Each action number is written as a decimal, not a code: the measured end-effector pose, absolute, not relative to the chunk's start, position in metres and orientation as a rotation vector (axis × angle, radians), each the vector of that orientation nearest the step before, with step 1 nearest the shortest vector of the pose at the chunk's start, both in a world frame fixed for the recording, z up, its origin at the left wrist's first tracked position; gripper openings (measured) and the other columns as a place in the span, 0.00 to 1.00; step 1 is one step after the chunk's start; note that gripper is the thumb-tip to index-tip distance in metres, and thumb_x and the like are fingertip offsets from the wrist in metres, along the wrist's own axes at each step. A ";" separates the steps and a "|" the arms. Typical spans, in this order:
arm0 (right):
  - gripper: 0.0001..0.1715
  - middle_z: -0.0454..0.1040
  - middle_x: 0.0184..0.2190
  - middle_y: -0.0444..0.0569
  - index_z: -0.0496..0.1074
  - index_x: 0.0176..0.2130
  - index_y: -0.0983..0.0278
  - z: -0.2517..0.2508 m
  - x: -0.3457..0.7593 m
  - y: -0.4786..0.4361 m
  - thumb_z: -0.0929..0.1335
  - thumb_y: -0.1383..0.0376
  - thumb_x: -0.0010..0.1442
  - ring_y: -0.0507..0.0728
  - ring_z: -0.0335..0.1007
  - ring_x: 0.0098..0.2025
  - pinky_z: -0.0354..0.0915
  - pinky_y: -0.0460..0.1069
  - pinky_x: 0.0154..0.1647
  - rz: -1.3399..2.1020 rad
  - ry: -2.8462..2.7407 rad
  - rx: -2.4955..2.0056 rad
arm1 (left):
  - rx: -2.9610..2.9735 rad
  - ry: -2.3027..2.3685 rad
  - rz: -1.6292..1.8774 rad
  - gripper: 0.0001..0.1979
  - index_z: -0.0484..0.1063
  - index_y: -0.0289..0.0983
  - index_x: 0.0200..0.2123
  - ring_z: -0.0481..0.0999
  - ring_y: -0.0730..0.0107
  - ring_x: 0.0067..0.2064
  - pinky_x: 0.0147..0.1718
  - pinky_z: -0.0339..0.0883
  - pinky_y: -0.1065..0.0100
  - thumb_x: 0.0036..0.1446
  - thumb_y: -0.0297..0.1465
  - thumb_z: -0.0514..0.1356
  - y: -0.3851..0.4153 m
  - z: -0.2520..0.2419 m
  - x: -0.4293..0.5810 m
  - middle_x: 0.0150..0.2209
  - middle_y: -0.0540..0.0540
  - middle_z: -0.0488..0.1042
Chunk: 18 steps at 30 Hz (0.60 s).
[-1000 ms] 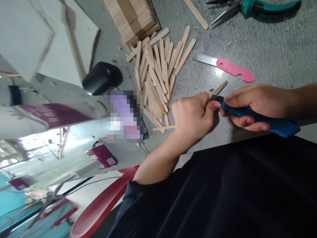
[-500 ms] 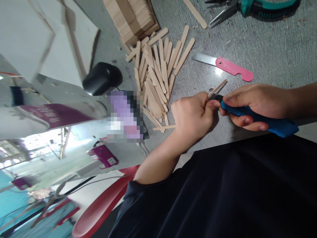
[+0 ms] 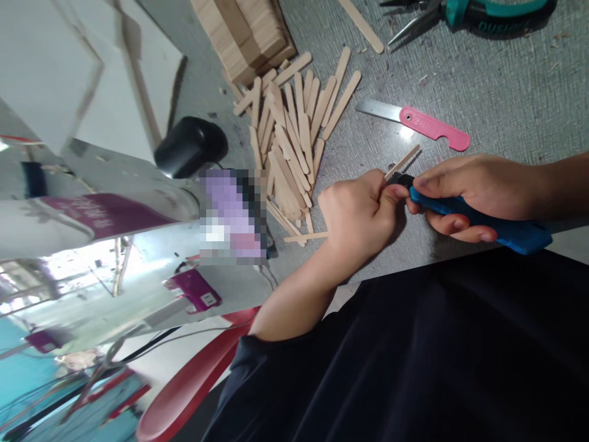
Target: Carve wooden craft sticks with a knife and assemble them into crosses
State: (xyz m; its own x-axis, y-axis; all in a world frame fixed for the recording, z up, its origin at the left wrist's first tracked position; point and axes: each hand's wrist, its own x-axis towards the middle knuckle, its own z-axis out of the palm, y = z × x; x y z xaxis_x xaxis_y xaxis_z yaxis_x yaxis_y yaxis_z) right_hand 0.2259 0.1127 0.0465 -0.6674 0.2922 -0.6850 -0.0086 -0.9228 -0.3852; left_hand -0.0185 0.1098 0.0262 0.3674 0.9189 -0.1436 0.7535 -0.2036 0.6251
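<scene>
My left hand is closed around a thin wooden craft stick, whose free end sticks out past the fingers. My right hand grips a blue-handled utility knife. The knife's dark front end meets the stick at my left thumb and fingers, and its blade is mostly hidden there. Just beyond the hands lies a folding knife with a pink handle, its blade out. A loose pile of craft sticks spreads on the grey table to the left of it.
A banded bundle of craft sticks lies behind the pile. Teal-handled pliers and a single stick are at the far side. A black computer mouse and a blurred-out phone-like object sit left. A red chair stands beside me.
The knife and the stick's free end have shifted very slightly, and the stick appears turned a little. Both hands keep their holds in nearly the same place.
</scene>
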 end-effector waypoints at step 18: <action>0.29 0.67 0.25 0.42 0.76 0.44 0.60 0.042 0.234 0.120 0.79 0.39 0.75 0.51 0.59 0.15 0.54 0.48 0.12 2.619 -0.655 -1.170 | 2.104 1.357 0.438 0.31 0.65 0.44 0.33 0.61 0.67 0.27 0.32 0.46 0.55 0.84 0.60 0.56 0.113 0.019 -0.022 0.25 0.50 0.65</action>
State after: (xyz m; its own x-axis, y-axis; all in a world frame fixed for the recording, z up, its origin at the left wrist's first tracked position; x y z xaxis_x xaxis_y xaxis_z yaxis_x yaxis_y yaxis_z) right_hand 0.2337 0.1201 0.0421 -0.6672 0.3511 -0.6570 -0.0007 -0.8822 -0.4708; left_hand -0.0217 0.1131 0.0188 0.4254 0.9041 -0.0414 0.7095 -0.3047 0.6354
